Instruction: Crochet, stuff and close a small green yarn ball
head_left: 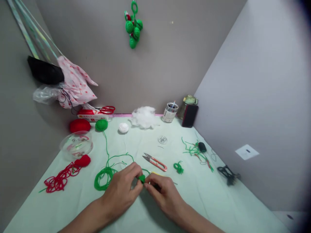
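My left hand (123,189) pinches a small green crochet piece (142,178) between thumb and index finger. From the other side, my right hand (166,192) has its thumb and index fingertips closed at the edge of that piece. A thin tool with a yellow part (155,173), like a crochet hook, passes behind my right fingers; whether it is held or lies on the cloth, I cannot tell. Green yarn trails from the work to a loose coil (100,183) beside my left hand and to a green yarn ball (101,125).
Thread snips (155,162) lie just beyond my hands, a small green crocheted bit (178,167) to their right. Red yarn (57,179) and a plastic tub (76,145) occupy the left. White stuffing (145,117), a tin (170,112) and a phone (190,116) line the back.
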The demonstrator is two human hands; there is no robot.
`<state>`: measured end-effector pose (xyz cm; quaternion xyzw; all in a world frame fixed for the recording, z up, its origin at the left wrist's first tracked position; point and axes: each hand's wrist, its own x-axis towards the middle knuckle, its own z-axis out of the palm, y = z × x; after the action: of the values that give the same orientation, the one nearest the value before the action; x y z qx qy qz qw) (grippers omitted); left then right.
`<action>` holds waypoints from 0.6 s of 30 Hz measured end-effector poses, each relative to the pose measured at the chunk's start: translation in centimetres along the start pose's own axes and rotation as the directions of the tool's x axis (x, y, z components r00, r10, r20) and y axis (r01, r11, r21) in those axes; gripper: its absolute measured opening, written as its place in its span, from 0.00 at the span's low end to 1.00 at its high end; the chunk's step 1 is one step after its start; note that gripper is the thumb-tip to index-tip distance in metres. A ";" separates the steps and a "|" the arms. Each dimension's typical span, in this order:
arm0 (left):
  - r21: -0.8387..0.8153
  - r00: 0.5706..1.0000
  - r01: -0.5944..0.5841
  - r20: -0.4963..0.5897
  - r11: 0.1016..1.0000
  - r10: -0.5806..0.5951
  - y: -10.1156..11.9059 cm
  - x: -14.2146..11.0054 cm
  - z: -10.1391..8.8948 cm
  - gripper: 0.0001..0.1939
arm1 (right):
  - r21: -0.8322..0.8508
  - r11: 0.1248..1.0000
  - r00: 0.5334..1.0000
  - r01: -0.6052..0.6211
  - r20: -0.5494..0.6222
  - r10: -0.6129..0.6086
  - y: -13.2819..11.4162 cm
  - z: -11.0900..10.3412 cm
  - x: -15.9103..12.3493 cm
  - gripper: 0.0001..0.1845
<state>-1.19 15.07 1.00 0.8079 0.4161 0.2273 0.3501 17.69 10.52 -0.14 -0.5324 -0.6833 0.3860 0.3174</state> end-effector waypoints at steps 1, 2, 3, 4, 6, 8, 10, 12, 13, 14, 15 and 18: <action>0.007 0.998 0.007 0.059 1.000 -0.007 0.3 0.2 -0.6 0.04 | -0.043 0.999 0.999 -0.008 0.041 0.010 -0.4 -0.7 0.0 0.09; 0.002 0.992 0.014 0.123 1.000 -0.014 0.5 0.4 -1.4 0.05 | -0.100 0.995 0.995 -0.004 0.096 0.014 -0.8 -1.6 0.1 0.08; -0.014 0.984 0.021 0.180 1.000 -0.018 0.6 0.8 -2.2 0.06 | -0.177 0.984 0.987 0.012 0.160 0.017 -1.3 -2.6 0.3 0.07; -0.027 0.974 0.029 0.225 0.999 -0.023 0.5 1.2 -3.1 0.08 | -0.259 0.964 0.974 0.064 0.227 -0.004 -1.7 -3.8 0.9 0.05; -0.021 0.974 0.029 0.226 0.999 -0.023 0.0 2.7 -4.9 0.09 | -0.370 0.921 0.966 0.124 0.259 -0.026 -2.2 -6.3 2.7 0.09; -0.010 0.984 0.010 0.177 1.000 -0.008 -1.1 4.8 -6.8 0.10 | -0.449 0.886 0.988 0.119 0.144 -0.059 -2.2 -8.7 5.9 0.14; -0.028 0.991 -0.003 0.137 1.000 0.007 -2.3 7.5 -8.3 0.11 | -0.470 0.882 0.998 0.042 -0.016 -0.056 -1.7 -10.7 10.2 0.18; -0.045 0.992 -0.008 0.122 0.999 0.013 -3.4 10.4 -9.6 0.11 | -0.476 0.879 0.991 -0.032 -0.127 -0.033 -0.8 -12.2 15.1 0.21; -0.054 0.994 -0.014 0.111 0.998 0.020 -3.9 11.8 -10.1 0.11 | -0.475 0.877 0.982 -0.075 -0.187 -0.017 -0.3 -12.7 17.6 0.21; -0.059 0.995 -0.022 0.098 0.998 0.028 -4.3 13.2 -10.5 0.11 | -0.468 0.875 0.969 -0.125 -0.248 0.006 0.3 -13.1 20.1 0.20; -0.061 0.996 -0.031 0.082 0.998 0.036 -4.7 14.5 -10.8 0.10 | -0.455 0.872 0.952 -0.180 -0.305 0.037 0.8 -13.3 22.4 0.20; -0.058 0.998 -0.054 0.036 0.997 0.056 -5.7 18.1 -11.3 0.08 | -0.381 0.867 0.892 -0.321 -0.429 0.142 2.4 -13.0 27.9 0.20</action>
<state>-1.59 36.67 5.41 0.8129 0.3804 0.2332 0.3742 23.33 40.47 4.92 -0.7354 -0.6061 0.1437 0.2669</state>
